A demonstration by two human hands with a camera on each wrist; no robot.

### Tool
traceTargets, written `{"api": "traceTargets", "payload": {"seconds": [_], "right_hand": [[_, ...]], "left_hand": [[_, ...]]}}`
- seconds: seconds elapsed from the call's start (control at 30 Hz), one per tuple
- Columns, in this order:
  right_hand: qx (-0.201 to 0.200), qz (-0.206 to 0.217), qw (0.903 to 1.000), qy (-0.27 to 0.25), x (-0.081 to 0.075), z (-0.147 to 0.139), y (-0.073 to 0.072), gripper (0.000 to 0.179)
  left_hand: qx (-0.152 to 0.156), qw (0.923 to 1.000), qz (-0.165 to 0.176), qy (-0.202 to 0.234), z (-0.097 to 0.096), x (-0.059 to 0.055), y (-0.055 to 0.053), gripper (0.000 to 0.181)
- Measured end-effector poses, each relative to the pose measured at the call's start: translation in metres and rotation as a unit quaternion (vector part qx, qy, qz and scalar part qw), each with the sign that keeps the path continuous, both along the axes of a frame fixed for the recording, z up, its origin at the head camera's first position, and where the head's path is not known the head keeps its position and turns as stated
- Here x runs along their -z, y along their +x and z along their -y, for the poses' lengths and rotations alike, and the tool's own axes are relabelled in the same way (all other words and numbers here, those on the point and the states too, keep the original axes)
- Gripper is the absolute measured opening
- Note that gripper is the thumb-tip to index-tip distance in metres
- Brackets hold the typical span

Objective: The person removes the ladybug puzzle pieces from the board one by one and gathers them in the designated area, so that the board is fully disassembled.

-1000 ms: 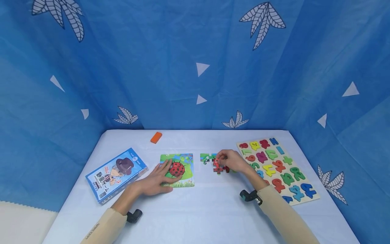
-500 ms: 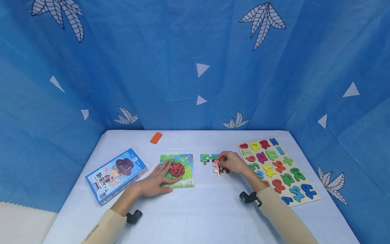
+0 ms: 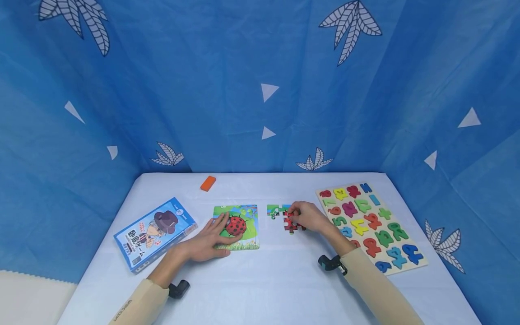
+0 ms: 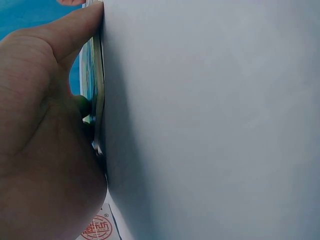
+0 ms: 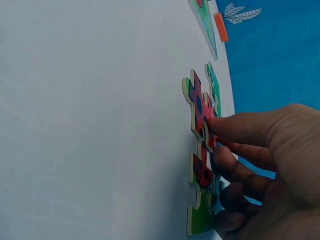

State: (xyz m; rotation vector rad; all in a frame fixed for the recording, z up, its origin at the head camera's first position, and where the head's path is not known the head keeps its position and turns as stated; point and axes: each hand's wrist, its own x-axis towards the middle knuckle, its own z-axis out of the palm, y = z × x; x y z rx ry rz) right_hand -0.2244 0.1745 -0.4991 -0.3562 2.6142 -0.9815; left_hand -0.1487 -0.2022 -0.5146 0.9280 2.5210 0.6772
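My left hand rests with spread fingers on a square ladybug picture board, covering its left part. In the left wrist view the thumb lies along the board's edge. My right hand pinches a red, dark-spotted jigsaw puzzle piece between thumb and fingers, low over the table. Close against it, partly under the hand, are another red piece and a green piece. A green and blue piece lies just left of this cluster.
A blue game box with a cartoon figure lies left of my left hand. An orange block sits near the far table edge. Right of my right hand is a board with colourful numbers. Blue curtains enclose the white table.
The red puzzle piece tilted, catching a pale glare half a second ago, and now shows red again. My right hand shifted slightly towards me. The left hand stayed put.
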Motion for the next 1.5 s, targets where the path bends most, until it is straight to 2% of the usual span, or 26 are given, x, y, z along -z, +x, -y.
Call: {"api": "traceTargets", "payload": {"seconds": [0.5, 0.97, 1.5], "right_hand": [[-0.014, -0.028, 0.9992, 0.027, -0.0009, 0.0037, 0.0023, 0.010], [-0.013, -0.025, 0.9990, 0.034, -0.0021, 0.0044, 0.0036, 0.010], [-0.012, -0.024, 0.9989, 0.038, -0.0037, 0.0061, 0.0029, 0.010]], "left_hand": [[0.001, 1.0000, -0.003, -0.001, 0.0003, -0.0010, 0.0007, 0.053], [-0.001, 1.0000, -0.004, 0.002, 0.0006, -0.0003, 0.0012, 0.054], [-0.018, 0.9990, -0.037, 0.020, 0.0025, 0.0045, 0.0025, 0.052]]}}
